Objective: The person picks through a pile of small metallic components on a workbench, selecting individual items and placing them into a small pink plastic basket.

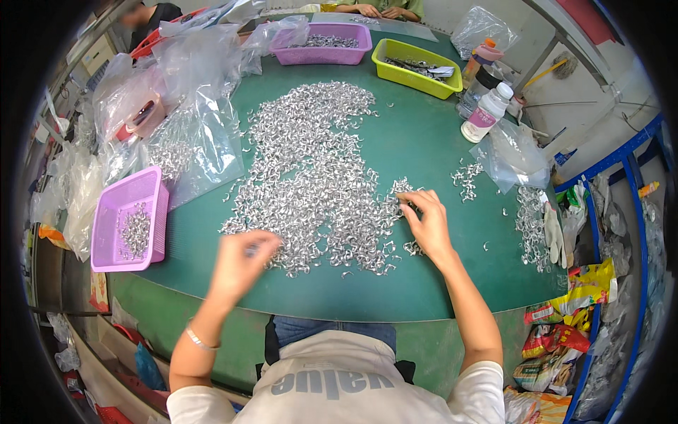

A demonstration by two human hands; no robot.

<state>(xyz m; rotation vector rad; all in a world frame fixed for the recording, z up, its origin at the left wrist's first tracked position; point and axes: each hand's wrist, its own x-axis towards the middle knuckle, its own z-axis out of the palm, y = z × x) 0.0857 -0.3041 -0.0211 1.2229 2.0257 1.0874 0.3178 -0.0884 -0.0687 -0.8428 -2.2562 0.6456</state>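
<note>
A broad heap of small, curved, silvery metal pieces (311,184) covers the middle of the green table (424,283). My left hand (236,265), blurred, is at the heap's near left edge with its fingers curled together. Something greyish shows between them, too smeared to name. At the heap's right edge, my right hand (429,220) reaches in with thumb and forefinger a little apart, their tips at the metal pieces. No piece can be seen held in it. A purple basket (159,212) with a small pile of the same pieces stands left of my left hand.
Far back are another purple basket (364,44) and a lime-green basket (381,67), both holding pieces. Bottles, including a white one (487,113), stand back right. Plastic bags (205,134) crowd the left. Ring-like pieces (531,230) lie right, near a blue rack (628,159). A person's hands (381,11) are opposite.
</note>
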